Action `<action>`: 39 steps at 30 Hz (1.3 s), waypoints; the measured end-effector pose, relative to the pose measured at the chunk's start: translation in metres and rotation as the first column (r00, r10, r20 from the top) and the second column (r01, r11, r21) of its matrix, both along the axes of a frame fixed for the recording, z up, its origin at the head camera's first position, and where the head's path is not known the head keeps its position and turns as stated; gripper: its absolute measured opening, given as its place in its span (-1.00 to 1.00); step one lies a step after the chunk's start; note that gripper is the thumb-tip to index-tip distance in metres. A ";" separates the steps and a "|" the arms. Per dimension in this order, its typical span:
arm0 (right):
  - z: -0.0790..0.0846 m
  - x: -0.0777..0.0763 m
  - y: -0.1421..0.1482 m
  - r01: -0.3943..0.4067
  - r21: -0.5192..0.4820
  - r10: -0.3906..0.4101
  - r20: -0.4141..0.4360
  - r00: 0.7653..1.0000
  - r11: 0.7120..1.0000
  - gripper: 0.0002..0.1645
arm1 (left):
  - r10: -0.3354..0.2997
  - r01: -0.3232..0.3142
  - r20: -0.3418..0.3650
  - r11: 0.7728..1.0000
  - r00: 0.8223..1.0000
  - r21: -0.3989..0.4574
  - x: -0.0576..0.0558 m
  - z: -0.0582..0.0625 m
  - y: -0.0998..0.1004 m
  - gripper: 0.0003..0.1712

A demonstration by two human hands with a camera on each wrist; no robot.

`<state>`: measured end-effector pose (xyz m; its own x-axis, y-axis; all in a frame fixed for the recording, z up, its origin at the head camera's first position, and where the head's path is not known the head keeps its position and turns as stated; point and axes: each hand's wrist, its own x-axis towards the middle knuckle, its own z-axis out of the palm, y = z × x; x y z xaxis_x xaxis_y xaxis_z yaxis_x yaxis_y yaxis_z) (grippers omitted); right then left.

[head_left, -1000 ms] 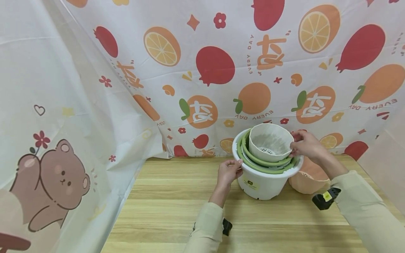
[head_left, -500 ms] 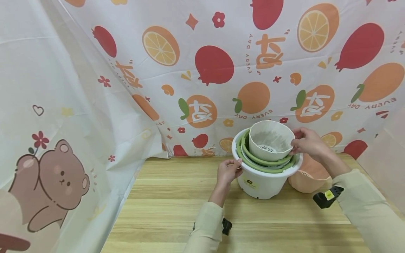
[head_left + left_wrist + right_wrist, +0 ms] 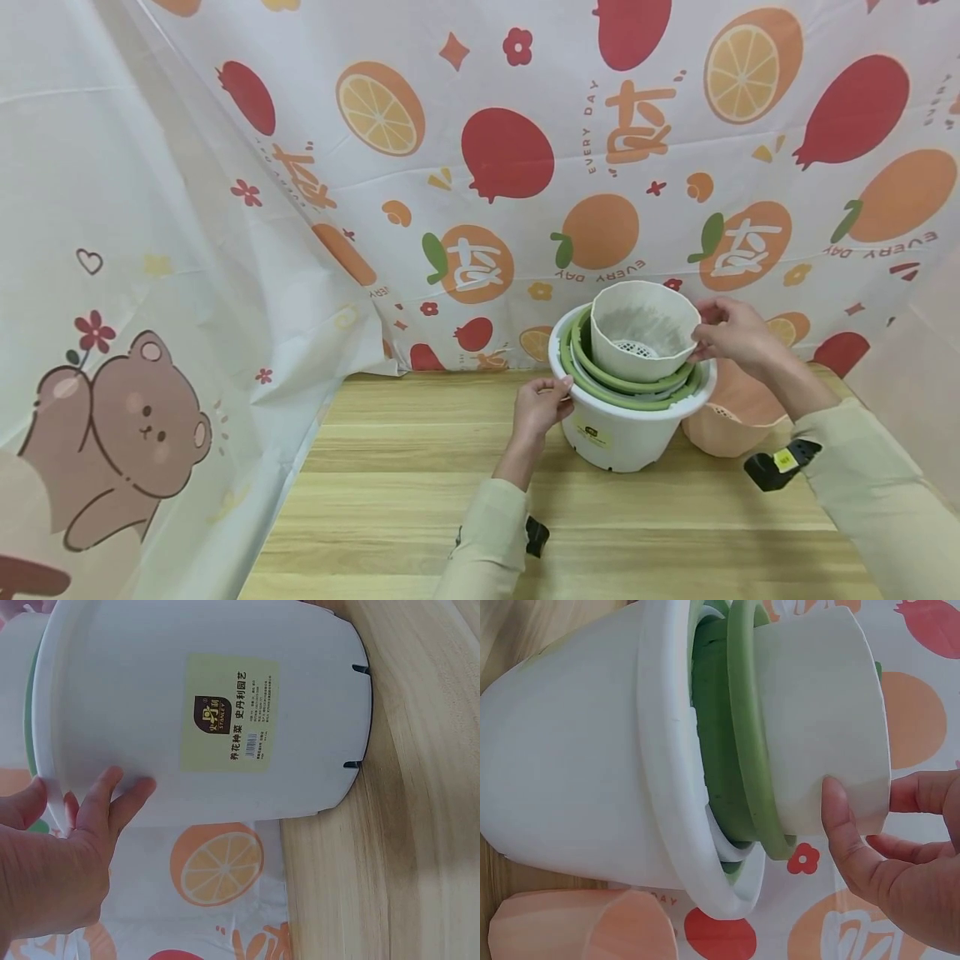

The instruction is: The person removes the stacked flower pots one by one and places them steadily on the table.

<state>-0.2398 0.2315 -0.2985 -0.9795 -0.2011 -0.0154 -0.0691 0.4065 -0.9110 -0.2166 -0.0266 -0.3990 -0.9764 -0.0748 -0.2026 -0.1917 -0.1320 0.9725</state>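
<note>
Pinching the cream pot (image 3: 645,321), there's the right hand (image 3: 737,335)! Left hand (image 3: 540,410) grips the white pot (image 3: 626,437), toward the table (image 3: 405,483)'s back edge. Both mouths up, axes near upright.

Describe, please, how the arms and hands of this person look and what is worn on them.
Both hands, the left hand and the right hand, are bare, without gloves. The left sleeve and right sleeve are pale beige, ending short of the wrists. A small black device shows beside each sleeve; the right device bears a yellow label.
</note>
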 end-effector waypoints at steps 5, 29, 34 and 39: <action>0.004 0.002 0.001 -0.002 -0.008 0.002 -0.002 1.000 1.000 -0.44 | 0.000 0.000 0.006 1.000 1.000 0.012 0.000 0.001 0.001 -0.74; 0.028 0.011 0.006 0.029 0.018 -0.029 0.007 1.000 0.999 -0.42 | 0.004 -0.004 0.003 1.000 1.000 0.004 0.000 -0.001 0.000 -0.72; 0.031 0.013 0.008 0.034 0.031 -0.034 -0.004 0.999 0.999 -0.42 | 0.003 -0.003 0.003 1.000 1.000 0.000 0.000 -0.002 0.001 -0.71; 0.032 0.013 0.009 0.047 0.024 -0.046 -0.013 0.999 0.999 -0.44 | 0.004 -0.004 0.012 1.000 1.000 0.002 -0.001 -0.002 0.001 -0.71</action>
<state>-0.2263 0.2403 -0.2663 -0.9879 -0.1551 -0.0078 -0.0607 0.4316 -0.9000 -0.2174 -0.0255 -0.4011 -0.9735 -0.0779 -0.2148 -0.2033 -0.1345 0.9698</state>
